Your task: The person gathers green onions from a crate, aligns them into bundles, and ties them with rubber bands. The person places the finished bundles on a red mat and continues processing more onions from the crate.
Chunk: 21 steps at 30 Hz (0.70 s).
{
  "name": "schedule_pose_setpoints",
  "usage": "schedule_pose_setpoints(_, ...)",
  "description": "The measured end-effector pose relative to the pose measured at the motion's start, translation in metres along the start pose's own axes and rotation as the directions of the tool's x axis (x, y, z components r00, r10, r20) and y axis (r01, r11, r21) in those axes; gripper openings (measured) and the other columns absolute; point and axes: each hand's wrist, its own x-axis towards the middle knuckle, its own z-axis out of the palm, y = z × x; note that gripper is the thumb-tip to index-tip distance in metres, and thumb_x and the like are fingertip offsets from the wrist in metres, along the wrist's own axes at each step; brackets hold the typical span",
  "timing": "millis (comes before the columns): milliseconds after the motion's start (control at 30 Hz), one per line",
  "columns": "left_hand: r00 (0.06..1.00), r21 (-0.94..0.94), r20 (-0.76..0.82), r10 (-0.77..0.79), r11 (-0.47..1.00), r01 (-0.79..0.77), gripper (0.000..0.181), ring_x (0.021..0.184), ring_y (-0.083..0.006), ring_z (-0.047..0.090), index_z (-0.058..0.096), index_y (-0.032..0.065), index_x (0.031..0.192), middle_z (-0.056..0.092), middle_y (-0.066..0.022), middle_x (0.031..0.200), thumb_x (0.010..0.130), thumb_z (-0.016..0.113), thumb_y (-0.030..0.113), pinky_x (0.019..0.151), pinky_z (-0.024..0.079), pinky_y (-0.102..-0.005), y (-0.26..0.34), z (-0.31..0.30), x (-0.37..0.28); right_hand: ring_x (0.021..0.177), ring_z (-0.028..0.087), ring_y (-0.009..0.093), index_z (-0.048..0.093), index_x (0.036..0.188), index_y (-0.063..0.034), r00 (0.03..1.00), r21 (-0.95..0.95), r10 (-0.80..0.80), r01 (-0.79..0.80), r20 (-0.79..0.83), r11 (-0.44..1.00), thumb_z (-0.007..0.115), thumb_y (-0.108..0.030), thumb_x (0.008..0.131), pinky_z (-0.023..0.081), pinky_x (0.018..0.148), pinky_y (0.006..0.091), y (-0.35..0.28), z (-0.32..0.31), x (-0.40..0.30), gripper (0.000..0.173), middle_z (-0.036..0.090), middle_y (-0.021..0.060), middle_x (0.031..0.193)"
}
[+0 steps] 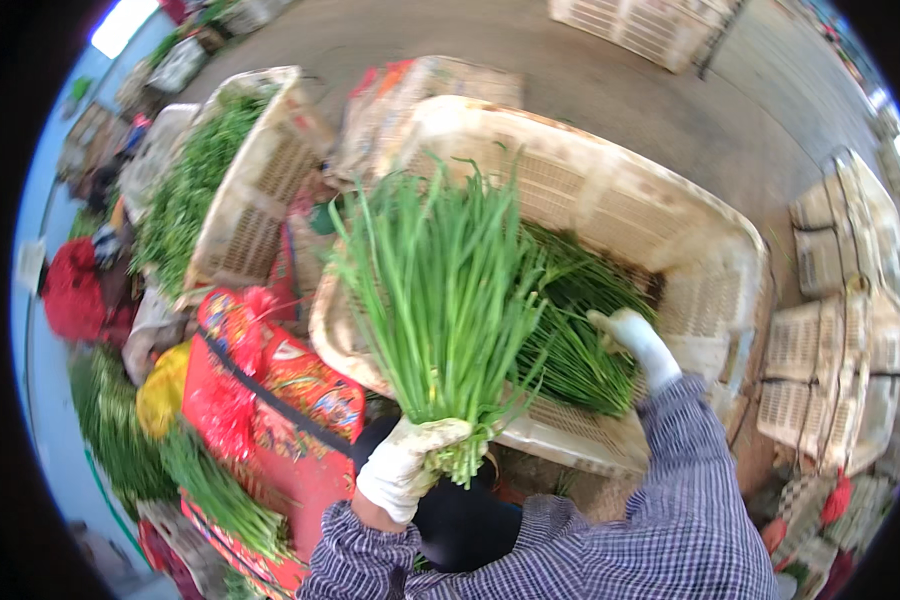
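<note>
My left hand [412, 461], in a soiled white glove, grips a thick bunch of long green stalks [435, 300] by its pale base, with the leaves fanning upward. My right hand [626, 334], also gloved, is at more green stalks [585, 360] lying inside a large off-white plastic crate [645, 202]. Its fingers look slightly bent over those stalks; whether they grasp any is unclear. The held bunch hides the crate's left part.
On the left, a red patterned bag-like surface [315, 480] bears a smaller green bunch [225, 487] and red plastic ties [232, 405]. Behind stands a crate [255, 210] of leafy greens [195, 187]. Strapped crates [817, 367] stand at right. A person in red [75, 289] is far left.
</note>
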Motion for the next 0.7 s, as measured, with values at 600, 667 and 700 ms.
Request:
schedule_pose_setpoints(600,0.804,0.31,-0.082,0.589,0.782,-0.541,0.081,0.108,-0.0157,0.055,0.042,0.0029,0.134,0.057,-0.0067,0.122,0.065,0.084,0.005,0.088,0.051,-0.031,-0.009,-0.074,-0.196,0.107,0.057,0.019,0.057,0.118,-0.0032,0.445,0.743,-0.867,0.498,0.223,0.447,0.059,-0.037,0.088,0.046,0.093,0.035,-0.266,0.284,-0.271,0.045,0.06,0.0101,0.115)
schedule_pose_setpoints(667,0.584,0.6,0.019,0.811,0.458,-0.656,0.102,0.119,-0.0195,0.046,0.025,0.0055,0.143,0.043,-0.0087,0.137,0.061,0.086,0.006,0.093,0.048,-0.0333,0.017,-0.069,-0.218,0.109,0.056,0.022,0.057,0.117,-0.0022,0.211,0.7,-0.965,0.666,0.154,0.257,0.067,-0.033,0.083,0.047,0.094,0.0353,-0.269,0.29,-0.28,0.046,0.061,0.0106,0.114)
schedule_pose_setpoints(700,0.415,0.739,0.067,0.907,0.235,-0.631,0.108,0.123,-0.0207,0.043,0.022,0.006,0.144,0.038,-0.0091,0.141,0.059,0.088,0.008,0.096,0.046,-0.0351,0.016,-0.085,-0.229,0.11,0.056,0.023,0.057,0.116,-0.0017,0.086,0.708,-0.984,0.685,0.159,0.174,0.071,-0.031,0.081,0.047,0.095,0.0355,-0.269,0.315,-0.274,0.048,0.061,0.0108,0.114)
